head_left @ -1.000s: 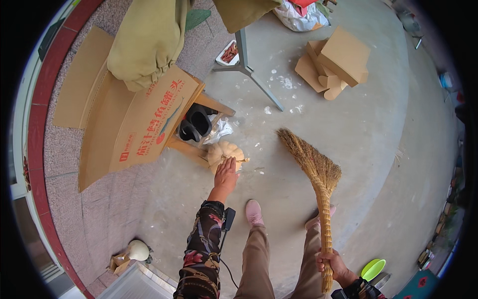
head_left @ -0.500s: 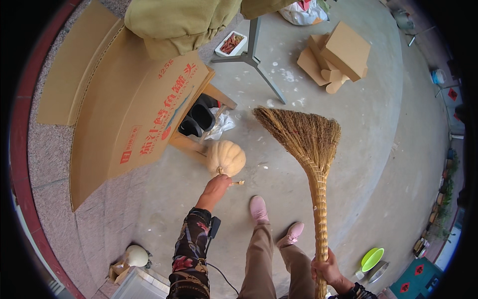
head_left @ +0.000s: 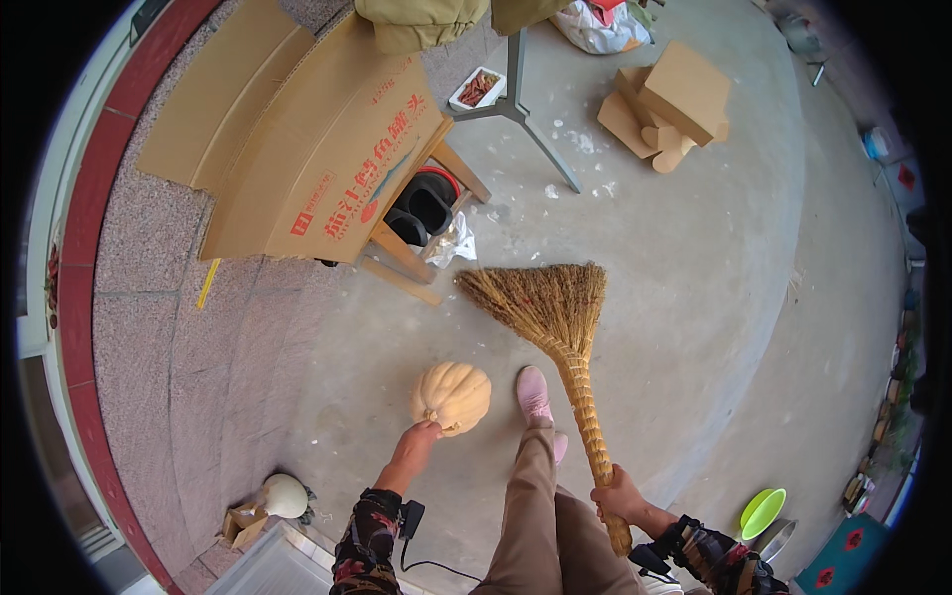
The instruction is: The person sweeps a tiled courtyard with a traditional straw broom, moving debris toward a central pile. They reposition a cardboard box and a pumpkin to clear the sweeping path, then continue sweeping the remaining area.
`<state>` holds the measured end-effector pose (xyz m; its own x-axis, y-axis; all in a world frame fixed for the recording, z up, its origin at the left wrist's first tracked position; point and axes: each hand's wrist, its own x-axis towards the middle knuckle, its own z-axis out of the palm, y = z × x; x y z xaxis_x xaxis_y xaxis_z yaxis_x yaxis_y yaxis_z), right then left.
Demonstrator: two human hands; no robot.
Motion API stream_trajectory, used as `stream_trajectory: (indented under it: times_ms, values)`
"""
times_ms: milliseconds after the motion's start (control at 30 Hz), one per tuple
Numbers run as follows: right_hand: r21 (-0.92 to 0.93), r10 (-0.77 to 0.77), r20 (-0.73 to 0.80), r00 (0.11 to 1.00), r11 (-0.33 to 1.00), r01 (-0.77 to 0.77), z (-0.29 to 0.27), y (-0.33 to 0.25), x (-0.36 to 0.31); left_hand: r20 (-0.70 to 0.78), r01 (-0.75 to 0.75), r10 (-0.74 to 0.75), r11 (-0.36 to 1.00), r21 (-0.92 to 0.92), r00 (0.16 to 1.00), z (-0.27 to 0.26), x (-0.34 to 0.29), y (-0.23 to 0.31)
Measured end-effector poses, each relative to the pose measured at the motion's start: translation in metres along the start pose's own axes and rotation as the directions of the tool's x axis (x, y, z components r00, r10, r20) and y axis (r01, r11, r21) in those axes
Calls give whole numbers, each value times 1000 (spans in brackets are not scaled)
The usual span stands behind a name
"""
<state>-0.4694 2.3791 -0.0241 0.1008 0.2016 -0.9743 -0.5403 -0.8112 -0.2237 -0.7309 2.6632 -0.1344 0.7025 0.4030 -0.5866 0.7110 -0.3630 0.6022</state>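
My left hand [head_left: 415,446] is closed at the stem end of a pale orange ribbed pumpkin [head_left: 457,394], left of my feet. The fingertips hide most of the stem. Whether the pumpkin hangs or rests on the floor I cannot tell. In my right hand [head_left: 621,495] is the lower handle of a straw broom [head_left: 570,342]. The broom's fanned bristles point away from me, over the floor beyond my pink shoe [head_left: 534,393].
At the far left a flattened cardboard box [head_left: 317,164] covers a wooden stool [head_left: 405,253] with black shoes [head_left: 429,205] under it. A grey metal stand leg [head_left: 515,84] rises beyond. Brown boxes [head_left: 684,94] lie far right; a green basin [head_left: 763,513] lies near right.
The pumpkin has come toward me with my left hand, away from the stool leg. The broom has moved left, its bristles nearer to me. My feet have shifted.
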Motion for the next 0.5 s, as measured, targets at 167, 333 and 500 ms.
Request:
stream_trajectory:
  times_ms: [167,333,500]
  values:
    - [35,-89,72,993,996,86,-4,39,-48,-103,8,-7,1000,10,995,29,-81,-21]
    - [128,-166,71,984,979,156,29,23,-27,-218,-12,-3,998,-64,976,35,-152,-46]
    - [106,-245,9,970,964,242,88,-13,52,-187,134,-146,988,-72,971,35,-188,-78]
